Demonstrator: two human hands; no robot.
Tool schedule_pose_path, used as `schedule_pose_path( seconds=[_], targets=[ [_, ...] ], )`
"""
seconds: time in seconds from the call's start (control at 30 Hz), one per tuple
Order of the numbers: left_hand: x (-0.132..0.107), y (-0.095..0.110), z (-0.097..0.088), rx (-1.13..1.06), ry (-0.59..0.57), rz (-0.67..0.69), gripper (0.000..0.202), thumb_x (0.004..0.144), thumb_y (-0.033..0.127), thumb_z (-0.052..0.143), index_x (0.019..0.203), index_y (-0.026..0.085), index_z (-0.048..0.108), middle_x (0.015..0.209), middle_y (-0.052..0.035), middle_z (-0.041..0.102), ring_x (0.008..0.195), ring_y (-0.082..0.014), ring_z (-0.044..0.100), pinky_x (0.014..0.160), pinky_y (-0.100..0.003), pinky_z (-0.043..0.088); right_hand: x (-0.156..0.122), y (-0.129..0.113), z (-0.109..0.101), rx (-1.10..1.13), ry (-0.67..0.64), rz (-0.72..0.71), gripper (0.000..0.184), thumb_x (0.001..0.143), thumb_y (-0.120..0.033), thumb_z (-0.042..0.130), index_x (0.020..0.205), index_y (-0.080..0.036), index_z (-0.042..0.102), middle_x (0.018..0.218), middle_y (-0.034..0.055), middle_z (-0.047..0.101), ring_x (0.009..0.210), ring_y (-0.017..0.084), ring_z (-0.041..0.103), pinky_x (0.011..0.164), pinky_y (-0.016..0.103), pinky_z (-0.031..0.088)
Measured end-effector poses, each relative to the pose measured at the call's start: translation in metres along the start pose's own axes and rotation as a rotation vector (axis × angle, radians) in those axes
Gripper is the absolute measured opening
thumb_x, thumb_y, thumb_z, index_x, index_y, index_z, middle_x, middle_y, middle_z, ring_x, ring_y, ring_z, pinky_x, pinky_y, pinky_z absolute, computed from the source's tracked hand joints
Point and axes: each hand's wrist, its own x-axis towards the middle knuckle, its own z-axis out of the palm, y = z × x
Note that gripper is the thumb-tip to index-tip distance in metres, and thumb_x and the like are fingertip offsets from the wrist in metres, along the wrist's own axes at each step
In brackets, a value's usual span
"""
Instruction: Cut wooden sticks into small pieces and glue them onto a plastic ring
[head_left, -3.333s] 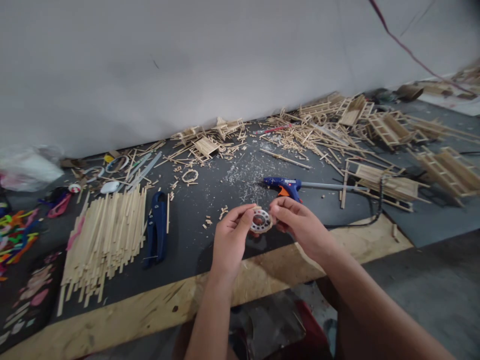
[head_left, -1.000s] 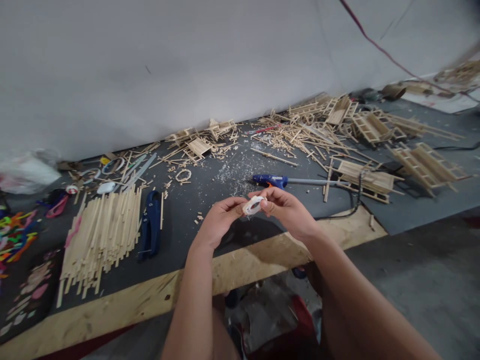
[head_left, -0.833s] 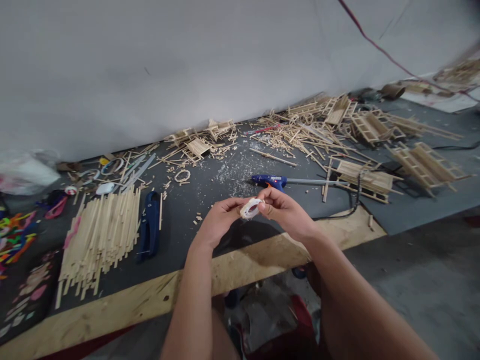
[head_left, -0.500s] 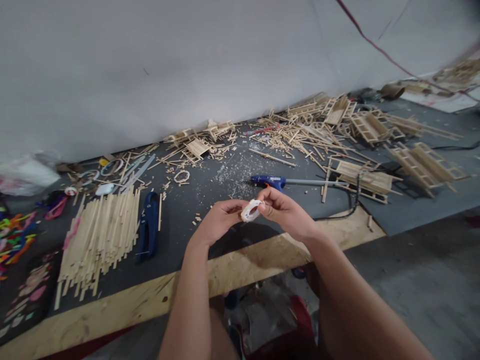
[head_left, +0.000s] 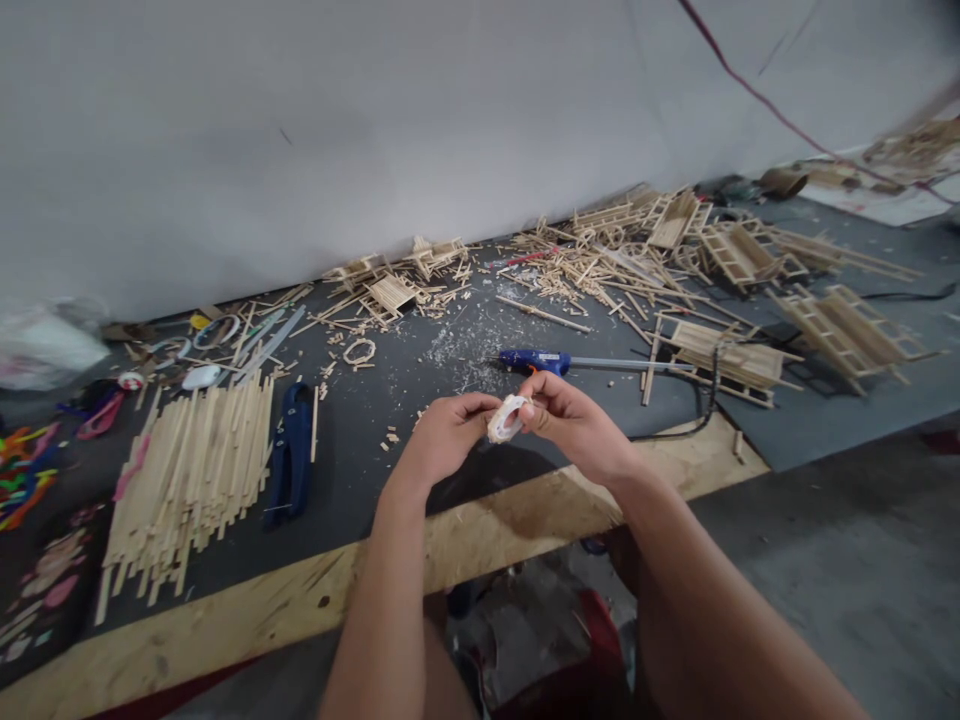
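A small white ring (head_left: 496, 428), with what look like short pale wood pieces along its rim, is held between my two hands above the front of the table. My left hand (head_left: 448, 437) pinches its left side with thumb and fingertips. On the opposite side, my right hand (head_left: 576, 428) grips the rim between thumb and index finger. The ring is tilted, so its round opening shows. Just beyond my right hand lies a blue hot glue gun (head_left: 534, 360) with a clear glue stick in its back. A ring of wooden sticks (head_left: 359, 351) lies farther left.
Many wooden sticks (head_left: 191, 470) lie at left beside a dark blue cutter tool (head_left: 291, 450). Small stick furniture (head_left: 727, 350) and loose cut pieces (head_left: 570, 275) spread along the wall and right side. A black cable (head_left: 715, 385) hangs near the table's wooden front edge (head_left: 517, 510).
The ring has turned slightly in my fingers and shifted a little to the right. My left hand has moved slightly right with it. The camera view has shifted slightly.
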Motion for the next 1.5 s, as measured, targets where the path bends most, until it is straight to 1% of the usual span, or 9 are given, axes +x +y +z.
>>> schedule_pose_path(
  seconds=[0.33, 0.43, 0.6, 0.7, 0.8, 0.97, 1.17, 1.33, 1.5],
  targets=[
    [0.007, -0.005, -0.002, 0.16, 0.112, -0.028, 0.024, 0.079, 0.036, 0.05, 0.08, 0.02, 0.068, 0.075, 0.0003, 0.069, 0.068, -0.015, 0.059, 0.064, -0.024, 0.042, -0.003, 0.003, 0.006, 0.087, -0.103, 0.059, 0.013, 0.081, -0.03, 0.06, 0.084, -0.019, 0.053, 0.076, -0.0009, 0.063, 0.071, 0.01, 0.059, 0.073, 0.026, 0.046],
    [0.006, -0.005, -0.003, 0.099, 0.057, -0.024, 0.023, 0.079, 0.035, 0.05, 0.081, 0.02, 0.068, 0.078, 0.0, 0.069, 0.072, -0.0154, 0.059, 0.067, -0.025, 0.043, -0.003, 0.004, 0.006, 0.084, -0.084, 0.048, 0.013, 0.081, -0.031, 0.06, 0.083, -0.019, 0.054, 0.074, -0.0015, 0.062, 0.068, 0.009, 0.056, 0.071, 0.025, 0.045],
    [0.0, 0.0, -0.002, -0.072, -0.143, -0.013, 0.028, 0.083, 0.028, 0.043, 0.099, 0.024, 0.065, 0.089, -0.0008, 0.068, 0.078, -0.0151, 0.058, 0.073, -0.028, 0.043, -0.002, 0.006, 0.002, 0.075, 0.003, 0.04, 0.012, 0.082, -0.03, 0.06, 0.083, -0.02, 0.054, 0.073, -0.0021, 0.06, 0.064, 0.009, 0.051, 0.064, 0.023, 0.042],
    [-0.003, 0.003, 0.0, -0.089, -0.235, 0.0, 0.024, 0.082, 0.027, 0.046, 0.095, 0.023, 0.066, 0.087, -0.0009, 0.067, 0.077, -0.0145, 0.057, 0.074, -0.027, 0.042, -0.003, 0.004, 0.0, 0.105, 0.002, 0.058, 0.012, 0.082, -0.03, 0.06, 0.085, -0.02, 0.054, 0.075, -0.0014, 0.061, 0.066, 0.01, 0.053, 0.065, 0.024, 0.042],
    [-0.005, 0.003, 0.0, -0.109, -0.264, 0.0, 0.021, 0.081, 0.032, 0.05, 0.092, 0.023, 0.066, 0.087, -0.0014, 0.067, 0.079, -0.0148, 0.057, 0.074, -0.027, 0.042, -0.003, 0.001, -0.001, 0.139, 0.008, 0.072, 0.012, 0.08, -0.03, 0.062, 0.083, -0.02, 0.054, 0.074, -0.0017, 0.061, 0.064, 0.01, 0.054, 0.064, 0.024, 0.043],
    [-0.006, -0.001, -0.005, -0.191, -0.267, -0.031, 0.025, 0.081, 0.038, 0.053, 0.093, 0.021, 0.066, 0.09, -0.004, 0.067, 0.082, -0.0151, 0.058, 0.076, -0.028, 0.042, -0.003, -0.001, -0.005, 0.227, 0.029, 0.117, 0.015, 0.079, -0.03, 0.063, 0.084, -0.021, 0.052, 0.075, -0.0012, 0.063, 0.065, 0.012, 0.058, 0.063, 0.027, 0.046],
    [-0.009, -0.003, -0.009, -0.261, -0.191, 0.0, 0.024, 0.082, 0.039, 0.052, 0.086, 0.019, 0.066, 0.081, -0.0033, 0.066, 0.077, -0.0141, 0.058, 0.075, -0.028, 0.044, -0.005, -0.002, -0.008, 0.283, 0.029, 0.13, 0.014, 0.079, -0.027, 0.063, 0.084, -0.023, 0.05, 0.075, -0.0017, 0.064, 0.076, 0.014, 0.064, 0.078, 0.032, 0.048],
    [-0.009, -0.002, -0.006, -0.304, -0.14, -0.02, 0.025, 0.081, 0.039, 0.052, 0.075, 0.018, 0.064, 0.072, -0.0015, 0.064, 0.068, -0.0124, 0.055, 0.07, -0.027, 0.043, -0.008, -0.003, -0.004, 0.241, 0.019, 0.132, 0.016, 0.078, -0.028, 0.064, 0.085, -0.023, 0.05, 0.073, -0.0015, 0.065, 0.081, 0.017, 0.066, 0.075, 0.032, 0.05],
    [-0.006, -0.005, -0.003, -0.337, -0.134, -0.106, 0.023, 0.079, 0.039, 0.054, 0.075, 0.019, 0.064, 0.067, -0.0004, 0.063, 0.063, -0.0114, 0.053, 0.065, -0.026, 0.043, -0.007, -0.004, -0.001, 0.237, -0.006, 0.086, 0.013, 0.08, -0.028, 0.062, 0.085, -0.024, 0.051, 0.073, -0.0024, 0.065, 0.075, 0.015, 0.066, 0.072, 0.031, 0.05]
  ],
)
